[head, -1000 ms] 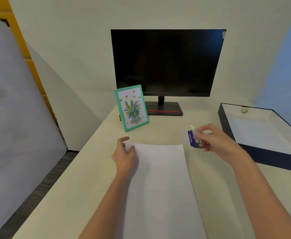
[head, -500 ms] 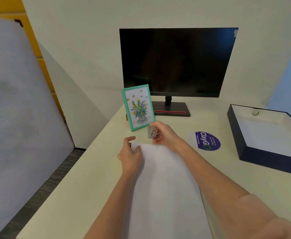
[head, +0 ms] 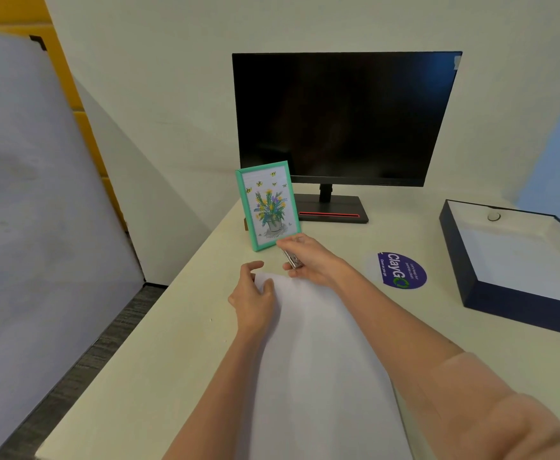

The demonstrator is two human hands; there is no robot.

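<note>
A white sheet of paper (head: 315, 360) lies lengthwise on the cream desk (head: 179, 343). My left hand (head: 253, 298) rests on the sheet's far left corner, fingers loosely curved, thumb off the edge. My right hand (head: 311, 257) hovers just beyond the sheet's far edge and pinches a small silvery metal clip (head: 292, 258) between thumb and fingers. The clip sits close to the paper's top edge, apart from it.
A green picture frame (head: 267, 204) with a flower drawing stands right behind my hands. A dark monitor (head: 345, 117) stands at the back. A purple round sticker (head: 401, 270) lies to the right. An open navy box (head: 491, 293) sits at the far right. The desk's left edge drops to the floor.
My right hand left the purple sticker area at the right, carrying the clip, and came left to the paper's far edge. The left hand stayed on the corner.
</note>
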